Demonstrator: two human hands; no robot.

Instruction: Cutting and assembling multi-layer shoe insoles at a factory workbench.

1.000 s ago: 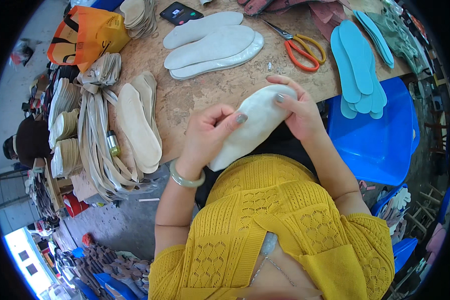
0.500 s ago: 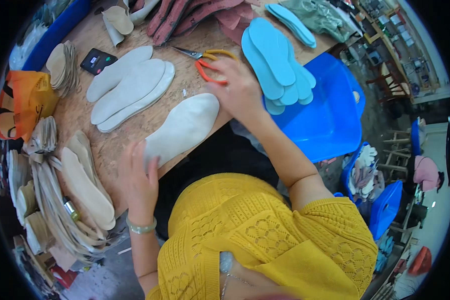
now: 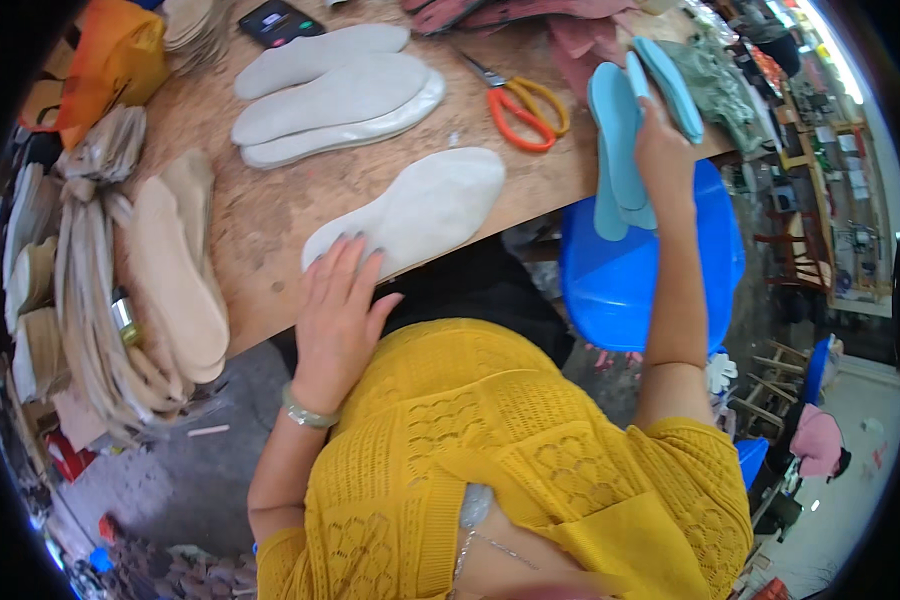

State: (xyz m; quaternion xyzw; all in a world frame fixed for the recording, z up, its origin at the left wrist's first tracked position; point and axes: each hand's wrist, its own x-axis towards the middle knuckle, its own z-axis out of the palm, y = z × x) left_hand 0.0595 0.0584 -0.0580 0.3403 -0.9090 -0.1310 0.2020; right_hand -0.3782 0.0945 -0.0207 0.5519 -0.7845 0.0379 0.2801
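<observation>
My left hand [image 3: 338,310] rests with outstretched fingers on the narrower end of a white insole [image 3: 420,205] at the table's front edge. Over on the right, my right hand [image 3: 667,155] is closed on a light-blue insole [image 3: 636,75] at the stack of blue insoles [image 3: 610,130]; its palm hides part of the stack. Scissors with orange and yellow handles [image 3: 520,108] lie on the table between the white insole and the blue stack, touched by neither hand. Behind the white insole are several more white insoles [image 3: 335,95], overlapping.
Beneath the blue stack, a blue plastic tub [image 3: 610,290] stands against the table [image 3: 265,220]. More blue insoles [image 3: 670,85] lie farther right. Beige insoles [image 3: 175,270] and bundled strips are at left, near an orange bag [image 3: 120,65]. A phone [image 3: 278,22] and dark pink pieces [image 3: 530,12] lie behind.
My right hand has gone from beside the scissors to the blue insoles and taken hold of one. My left hand has settled on the white insole. The view has shifted, too.
</observation>
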